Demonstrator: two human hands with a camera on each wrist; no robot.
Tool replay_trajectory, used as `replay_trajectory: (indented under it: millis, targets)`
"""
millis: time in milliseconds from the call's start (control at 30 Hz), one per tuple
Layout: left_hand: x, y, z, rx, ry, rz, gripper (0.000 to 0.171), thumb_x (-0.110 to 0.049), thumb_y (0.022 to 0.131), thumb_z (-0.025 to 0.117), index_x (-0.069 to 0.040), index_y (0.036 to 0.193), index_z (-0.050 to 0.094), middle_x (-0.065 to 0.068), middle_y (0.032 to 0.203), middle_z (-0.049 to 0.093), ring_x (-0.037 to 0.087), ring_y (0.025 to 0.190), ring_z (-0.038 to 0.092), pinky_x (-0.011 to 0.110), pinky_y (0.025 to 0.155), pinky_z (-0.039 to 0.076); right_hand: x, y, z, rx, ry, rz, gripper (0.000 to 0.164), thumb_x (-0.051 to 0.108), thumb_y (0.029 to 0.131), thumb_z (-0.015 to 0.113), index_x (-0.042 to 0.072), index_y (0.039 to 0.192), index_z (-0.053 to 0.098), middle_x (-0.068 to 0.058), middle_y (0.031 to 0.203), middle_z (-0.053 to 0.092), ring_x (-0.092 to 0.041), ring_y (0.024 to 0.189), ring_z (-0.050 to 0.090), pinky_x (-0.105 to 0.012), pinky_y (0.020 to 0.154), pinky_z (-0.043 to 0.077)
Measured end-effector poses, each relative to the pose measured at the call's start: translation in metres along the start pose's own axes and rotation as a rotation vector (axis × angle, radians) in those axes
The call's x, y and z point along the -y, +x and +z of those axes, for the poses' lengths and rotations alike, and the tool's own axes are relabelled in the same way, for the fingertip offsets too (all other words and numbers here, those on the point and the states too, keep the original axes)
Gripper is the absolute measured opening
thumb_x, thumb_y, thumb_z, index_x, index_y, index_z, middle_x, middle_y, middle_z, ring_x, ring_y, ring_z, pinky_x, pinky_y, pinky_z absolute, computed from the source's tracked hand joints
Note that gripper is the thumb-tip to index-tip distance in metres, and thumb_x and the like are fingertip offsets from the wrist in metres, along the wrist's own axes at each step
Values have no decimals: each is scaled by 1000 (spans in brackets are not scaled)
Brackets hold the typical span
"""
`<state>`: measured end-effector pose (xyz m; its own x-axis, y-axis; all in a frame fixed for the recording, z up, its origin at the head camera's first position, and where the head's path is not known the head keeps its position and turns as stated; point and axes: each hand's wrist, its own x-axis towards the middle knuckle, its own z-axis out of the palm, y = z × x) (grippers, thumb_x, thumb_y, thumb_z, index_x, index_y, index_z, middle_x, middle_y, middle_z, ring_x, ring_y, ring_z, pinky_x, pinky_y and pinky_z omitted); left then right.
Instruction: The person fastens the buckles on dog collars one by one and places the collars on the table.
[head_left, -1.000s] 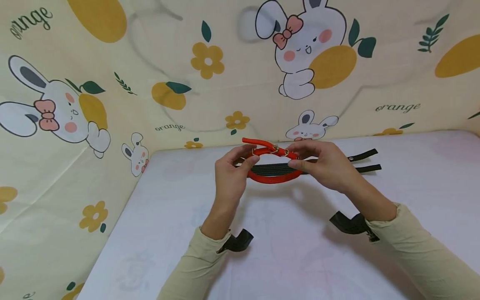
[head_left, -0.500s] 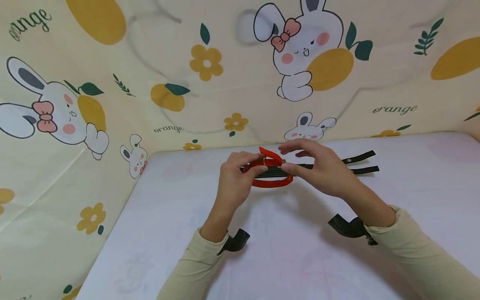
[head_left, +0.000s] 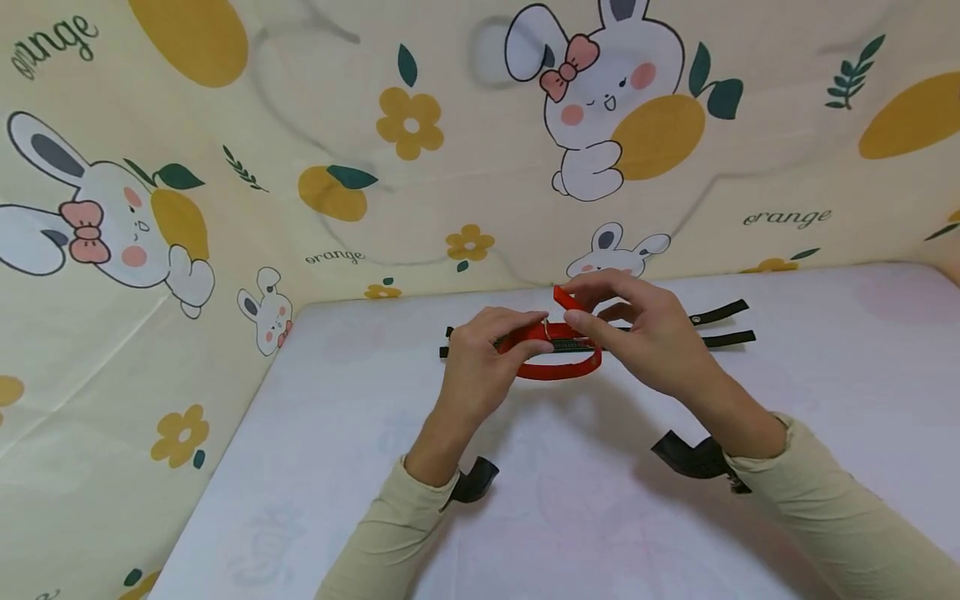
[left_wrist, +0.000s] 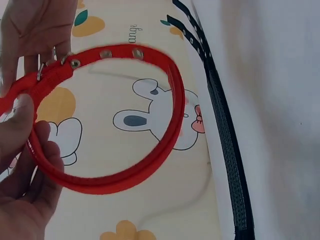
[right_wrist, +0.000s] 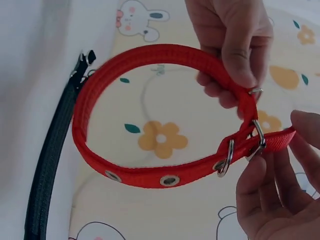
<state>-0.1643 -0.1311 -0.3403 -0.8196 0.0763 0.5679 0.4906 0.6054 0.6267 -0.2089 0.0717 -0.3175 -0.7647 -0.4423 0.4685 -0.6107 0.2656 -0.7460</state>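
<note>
A red buckle collar (head_left: 558,370), a pet-collar type with metal eyelets, is held up over the table as a closed loop. My left hand (head_left: 480,358) grips it beside the silver buckle (right_wrist: 260,137), thumb on one face and fingers behind. Thumb and fingertips of my right hand (head_left: 656,337) pinch the short free end (right_wrist: 280,140), which passes through the buckle. A metal D-ring (right_wrist: 227,159) hangs on the band close to the buckle. In the left wrist view the red loop (left_wrist: 115,186) hangs toward the right, and the hands partly cover the buckle.
Dark straps (head_left: 727,339) with eyelets lie on the white tabletop (head_left: 555,500) behind the collar, partly hidden by the hands. A cloth printed with rabbits and oranges (head_left: 420,208) stands behind and to the left. Black wrist mounts (head_left: 476,481) stick out below the sleeves.
The collar's free end, pointing left earlier, has moved right and is now between my right fingers. My right fingers lifted, then closed on it. My left hand shifted slightly right.
</note>
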Motion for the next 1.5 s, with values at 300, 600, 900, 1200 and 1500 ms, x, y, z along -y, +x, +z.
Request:
replay_trajectory:
  millis: [300, 600, 900, 1200, 1500]
  targets:
    - [0, -1, -2, -22, 24, -36, 27, -12, 82, 80, -6, 109, 77, 6, 96, 77, 16, 90, 67, 21, 71, 57, 5, 1, -10, 95, -41, 151, 24, 27, 93, 72, 22, 116, 73, 2, 105, 70, -5, 100, 64, -14, 78, 54]
    - [1, -2, -1, -78, 3, -22, 23, -7, 83, 79, -4, 106, 77, 9, 95, 77, 17, 89, 69, 21, 71, 58, 8, 3, -10, 130, -41, 215, 20, 25, 87, 78, 24, 107, 76, 4, 100, 71, -4, 95, 69, -19, 76, 58]
    - [-1, 0, 1, -78, -25, -28, 20, -6, 85, 77, -3, 105, 77, 9, 95, 77, 18, 90, 70, 20, 73, 58, 8, 2, -12, 175, -72, 171, 18, 28, 86, 79, 23, 104, 78, 5, 98, 75, -8, 86, 71, -16, 77, 57]
    - [-2, 0, 3, -95, -39, -11, 16, -5, 84, 77, -3, 100, 79, 9, 90, 77, 17, 86, 68, 21, 69, 57, 7, 2, -9, 181, -106, 143, 15, 26, 87, 78, 26, 102, 79, 8, 94, 74, -5, 90, 64, -16, 79, 57]
    - [-3, -1, 3, -90, -37, -26, 15, -4, 84, 77, -3, 100, 78, 9, 90, 76, 18, 87, 68, 20, 71, 58, 6, 1, -5, 170, -148, 137, 14, 25, 86, 79, 29, 100, 78, 11, 91, 73, -5, 82, 63, -18, 74, 56]
